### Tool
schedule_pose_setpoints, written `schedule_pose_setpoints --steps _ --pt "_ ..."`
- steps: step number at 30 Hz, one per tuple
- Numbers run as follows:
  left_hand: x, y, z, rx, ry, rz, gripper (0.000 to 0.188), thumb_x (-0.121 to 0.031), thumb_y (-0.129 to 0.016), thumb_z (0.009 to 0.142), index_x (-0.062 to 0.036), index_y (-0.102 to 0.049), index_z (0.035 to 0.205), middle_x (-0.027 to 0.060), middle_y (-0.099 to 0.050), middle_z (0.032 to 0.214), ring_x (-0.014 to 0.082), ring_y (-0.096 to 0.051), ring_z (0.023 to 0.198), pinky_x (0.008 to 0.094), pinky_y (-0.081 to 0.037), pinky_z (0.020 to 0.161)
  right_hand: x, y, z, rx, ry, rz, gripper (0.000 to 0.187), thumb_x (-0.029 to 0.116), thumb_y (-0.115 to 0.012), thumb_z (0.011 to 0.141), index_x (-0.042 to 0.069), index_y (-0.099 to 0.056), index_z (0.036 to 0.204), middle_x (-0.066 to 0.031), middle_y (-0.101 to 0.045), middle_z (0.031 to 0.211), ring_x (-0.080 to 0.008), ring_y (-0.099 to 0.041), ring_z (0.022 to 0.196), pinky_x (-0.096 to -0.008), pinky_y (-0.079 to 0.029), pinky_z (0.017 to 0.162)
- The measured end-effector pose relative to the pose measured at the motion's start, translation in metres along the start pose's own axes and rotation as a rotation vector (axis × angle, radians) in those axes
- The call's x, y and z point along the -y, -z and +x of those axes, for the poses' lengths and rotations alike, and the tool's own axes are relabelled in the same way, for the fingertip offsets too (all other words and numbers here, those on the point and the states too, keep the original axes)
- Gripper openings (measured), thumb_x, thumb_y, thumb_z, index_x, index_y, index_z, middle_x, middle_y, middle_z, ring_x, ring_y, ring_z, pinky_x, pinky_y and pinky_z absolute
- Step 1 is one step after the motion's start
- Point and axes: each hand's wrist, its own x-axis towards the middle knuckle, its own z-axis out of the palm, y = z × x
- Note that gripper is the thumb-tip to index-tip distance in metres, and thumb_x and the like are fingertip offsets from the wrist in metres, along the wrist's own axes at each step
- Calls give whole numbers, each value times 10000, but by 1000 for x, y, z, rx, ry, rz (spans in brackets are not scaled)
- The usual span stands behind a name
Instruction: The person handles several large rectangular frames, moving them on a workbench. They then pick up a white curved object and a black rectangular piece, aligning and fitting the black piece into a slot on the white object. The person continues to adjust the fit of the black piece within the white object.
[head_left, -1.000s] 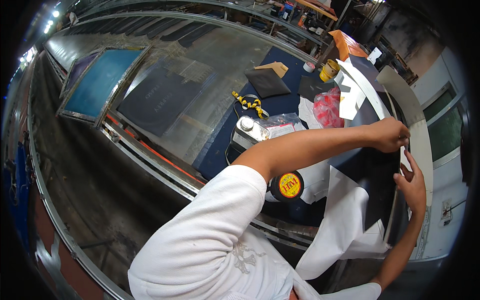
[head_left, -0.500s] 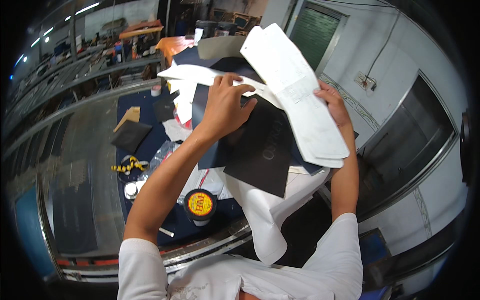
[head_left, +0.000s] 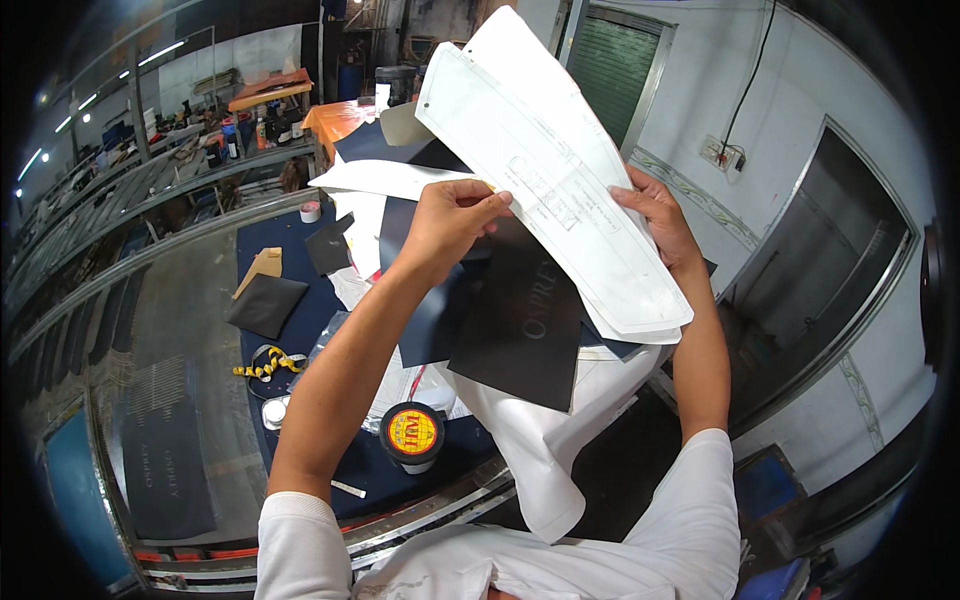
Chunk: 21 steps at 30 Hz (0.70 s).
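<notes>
Above the bench (head_left: 262, 238), at the upper middle of the view, two long white pattern sheets (head_left: 540, 180) overlap, raised between the person's hands. The right hand (head_left: 661, 218) is clamped on their right edge, thumb across the near face and fingers behind. The left hand (head_left: 455, 222) has thumb and forefinger drawn close at the left edge of the front sheet; whether they pinch the paper or merely touch it, I cannot tell for certain at this angle.

The right-hand grip, near the middle of the length, probably balances the floppy paper and stops the sheets from sliding over each other. Tilting the drawn face toward the person seems meant to let its fine lines be seen.

The sheets' long axis runs from upper left to lower right, the far end pointing away and leftward, with a small hole near its corner; the near end rests close against the right forearm. The rear sheet fans out beyond the front one along the upper right.

Below them lies a black lettered panel (head_left: 520, 345), its lower corner pointing toward the person. A round tub (head_left: 412, 434) and a yellow-and-black tape (head_left: 266, 364) sit well to the left.
</notes>
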Motion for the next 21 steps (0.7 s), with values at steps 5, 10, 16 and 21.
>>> schedule_pose_setpoints --steps 5,10,16,21 --pt "7 8 -1 -60 27 -69 189 -191 -723 946 -5 -712 917 46 -706 827 83 -617 700 219 -474 646 8 11 6 -55 75 12 415 112 -623 983 -7 -579 1378 -118 -715 1184 -146 -706 987 -276 -567 879" --pt "13 10 -2 -70 49 26 182 -170 -701 958 1 -700 895 44 -702 776 94 -615 611 218 -467 575 34 37 5 -182 141 -161 442 164 -638 991 11 -566 1399 -92 -716 1172 -128 -691 1008 -262 -553 890" --pt "5 10 -2 -96 6 647 358 -310 -745 908 40 -745 834 68 -694 652 97 -589 508 285 -461 494 67 41 -9 -202 202 -250 448 161 -644 986 25 -564 1406 -83 -712 1182 -114 -681 1004 -257 -540 890" --pt "-15 9 -21 -124 -183 564 378 -350 -729 941 27 -760 915 49 -684 667 70 -593 588 257 -469 551 102 19 -22 -209 260 -359 431 176 -654 979 12 -591 1372 -88 -731 1132 -103 -683 970 -247 -525 877"
